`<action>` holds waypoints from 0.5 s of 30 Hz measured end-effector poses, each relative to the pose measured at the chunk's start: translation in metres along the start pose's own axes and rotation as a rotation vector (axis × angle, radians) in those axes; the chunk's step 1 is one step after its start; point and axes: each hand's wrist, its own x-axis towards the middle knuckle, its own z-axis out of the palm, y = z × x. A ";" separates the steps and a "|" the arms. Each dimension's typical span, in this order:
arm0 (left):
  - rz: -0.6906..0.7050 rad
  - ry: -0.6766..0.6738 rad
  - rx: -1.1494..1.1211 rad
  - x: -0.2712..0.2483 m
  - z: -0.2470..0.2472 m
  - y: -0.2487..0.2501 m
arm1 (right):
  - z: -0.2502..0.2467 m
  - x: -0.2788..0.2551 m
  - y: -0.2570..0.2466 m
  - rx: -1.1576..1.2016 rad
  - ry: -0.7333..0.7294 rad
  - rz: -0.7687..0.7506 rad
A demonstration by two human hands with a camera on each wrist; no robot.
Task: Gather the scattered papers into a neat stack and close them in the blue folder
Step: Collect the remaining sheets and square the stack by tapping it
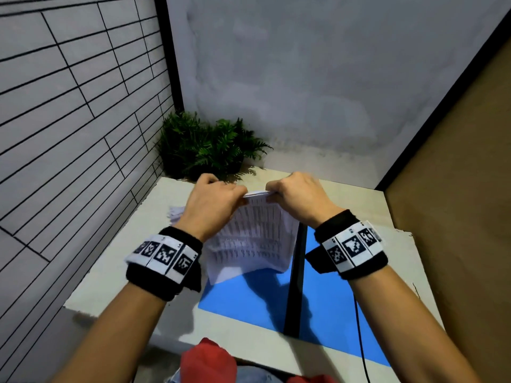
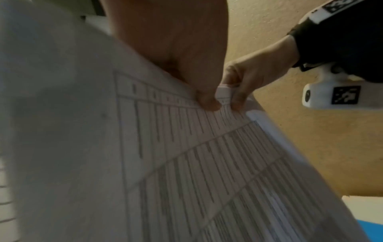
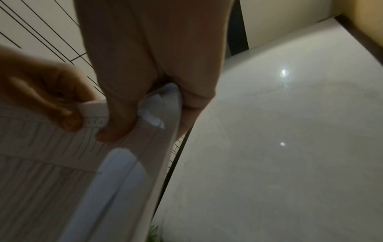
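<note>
Papers: sheaf of white printed sheets (image 1: 250,239) held upright over the open blue plastic folder (image 1: 243,297), lower edge just above or on its left leaf, likely for squaring the edges.
Left hand (image 1: 214,200): clamped on the sheaf's top edge, thumb in front, fingers behind.
Right hand (image 1: 294,194): pinching the same top edge just beside the left, steadying the far corner.
Folder: lying open at the desk's near edge, black spine (image 1: 296,283) upward, ready to receive the stack.
Stray sheets (image 1: 175,212): a few left near the desk's left edge, not yet gathered.
Desk: pale rectangular top (image 1: 116,272); green fern plant (image 1: 204,145) at the far left corner.
</note>
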 end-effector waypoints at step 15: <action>-0.260 0.412 -0.717 -0.042 0.011 -0.049 | 0.021 -0.021 0.052 0.803 0.219 0.070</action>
